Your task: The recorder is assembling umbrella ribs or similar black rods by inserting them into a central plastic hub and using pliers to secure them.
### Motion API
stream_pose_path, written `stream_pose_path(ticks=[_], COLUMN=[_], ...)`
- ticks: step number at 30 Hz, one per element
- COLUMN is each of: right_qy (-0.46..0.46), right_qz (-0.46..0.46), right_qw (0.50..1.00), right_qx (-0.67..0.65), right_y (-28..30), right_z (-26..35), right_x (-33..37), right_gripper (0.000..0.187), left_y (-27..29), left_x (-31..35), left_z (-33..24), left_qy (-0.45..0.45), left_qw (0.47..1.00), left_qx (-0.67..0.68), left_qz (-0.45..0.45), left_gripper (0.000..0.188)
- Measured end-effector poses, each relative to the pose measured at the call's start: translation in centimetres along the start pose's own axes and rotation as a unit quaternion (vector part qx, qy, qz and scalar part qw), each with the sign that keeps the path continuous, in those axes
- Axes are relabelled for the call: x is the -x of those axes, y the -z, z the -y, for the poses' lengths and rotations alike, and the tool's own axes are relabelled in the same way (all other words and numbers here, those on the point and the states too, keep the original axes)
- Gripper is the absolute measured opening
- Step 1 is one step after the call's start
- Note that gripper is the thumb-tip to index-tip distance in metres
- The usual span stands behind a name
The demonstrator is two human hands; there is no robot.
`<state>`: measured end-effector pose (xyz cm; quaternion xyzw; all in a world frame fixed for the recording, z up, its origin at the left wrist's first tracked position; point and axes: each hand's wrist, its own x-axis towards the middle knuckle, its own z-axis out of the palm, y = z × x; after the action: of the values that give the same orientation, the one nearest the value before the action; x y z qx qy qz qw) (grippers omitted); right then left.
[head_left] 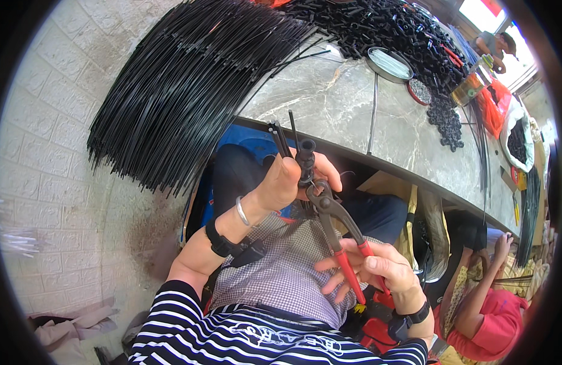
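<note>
In front of my lap, my left hand (282,184) is closed round a black ribbed plastic fitting (306,159) with an open round end facing up. Thin black rods (281,139) stick up beside it from the same grip. The pincers (329,205), dark metal with red handles, have their jaws at the fitting's lower end, where a thin wire seems to show. My right hand (387,267) holds the pincers by the handles, which stand spread apart, some of its fingers loosely extended. What the jaws grip, if anything, is too small to make out.
A big bundle of black rods (177,85) overhangs the grey marbled table (311,91) at left. Behind lie heaped black fittings (378,24), a round tin (390,64), a red-rimmed dish (419,92) and a jar (471,85). One person in red (491,322) sits at right, another person (495,45) farther back.
</note>
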<state>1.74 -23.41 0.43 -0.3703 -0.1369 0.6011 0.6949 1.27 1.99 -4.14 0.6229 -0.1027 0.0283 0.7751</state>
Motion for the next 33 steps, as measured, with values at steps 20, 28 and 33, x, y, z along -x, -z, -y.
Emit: stream_pose_path(ticks=[20,28,33], right_qy=[-0.073,-0.041,0.132], right_qz=[-0.050,-0.086,-0.168], right_qw=[0.993,0.985,0.813], right_qx=[0.084,0.141,0.542], right_y=[-0.2,0.3,1.6], right_z=[0.8,0.1,0.0], right_x=[0.9,-0.2,-0.7], right_gripper=[0.038,0.032,0.044], left_y=[-0.2,-0.9,-1.1], left_x=[-0.2,-0.9,-1.4], left_z=[0.0,0.5,0.0], left_qy=[-0.034,0.024,0.012], left_qw=[0.999,0.999,0.997], left_qx=[0.017,0.018,0.039], left_qz=[0.031,-0.023,-0.068], left_gripper=[0.095,0.104,0.093])
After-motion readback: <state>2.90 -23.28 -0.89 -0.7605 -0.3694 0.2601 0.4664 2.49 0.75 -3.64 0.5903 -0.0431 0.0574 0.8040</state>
